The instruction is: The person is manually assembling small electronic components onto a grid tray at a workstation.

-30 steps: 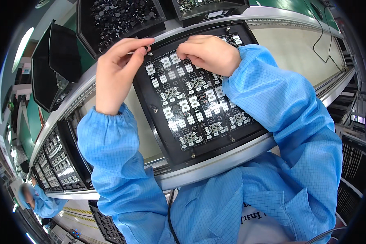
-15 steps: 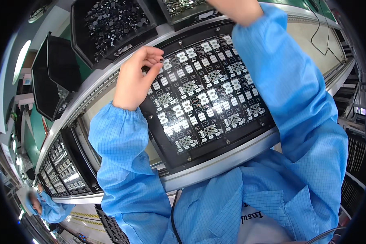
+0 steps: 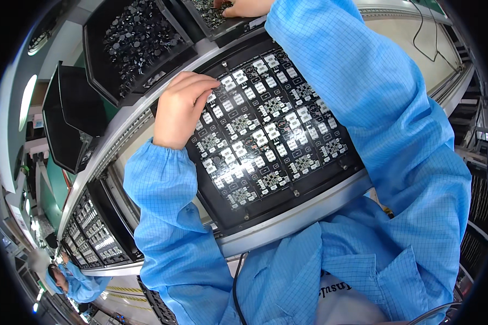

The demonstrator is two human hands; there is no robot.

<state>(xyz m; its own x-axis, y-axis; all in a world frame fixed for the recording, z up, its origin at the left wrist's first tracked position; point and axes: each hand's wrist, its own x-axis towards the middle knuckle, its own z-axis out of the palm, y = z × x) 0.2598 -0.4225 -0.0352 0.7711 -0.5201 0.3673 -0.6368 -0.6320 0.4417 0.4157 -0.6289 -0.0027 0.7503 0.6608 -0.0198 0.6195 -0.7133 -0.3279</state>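
A panel of black circuit boards (image 3: 265, 142) with rows of white parts lies in a black carrier frame (image 3: 271, 210) in front of me. At its far left corner is my left hand (image 3: 180, 111), thumb and fingers pinched together just over the boards. Whatever sits between those fingertips is too small or hidden to make out. My right hand (image 3: 248, 7) reaches into a dark bin of small metallic parts (image 3: 209, 13) at the top edge, its fingers bent down among them. The picture's edge cuts off part of that hand, and I cannot see what it grips.
Another black bin (image 3: 138, 46) holds many dark round parts. Left of it stands a black angular bin (image 3: 73, 111). A metal conveyor rail (image 3: 298, 214) runs along the near side. Further left is a second loaded carrier (image 3: 95, 227), with a person in blue (image 3: 81, 281) beyond.
My right hand has moved left and down into the small-parts bin. My left fingertips have closed in over the board corner; the small dark piece seen at them before is now hidden. The view has shifted slightly.
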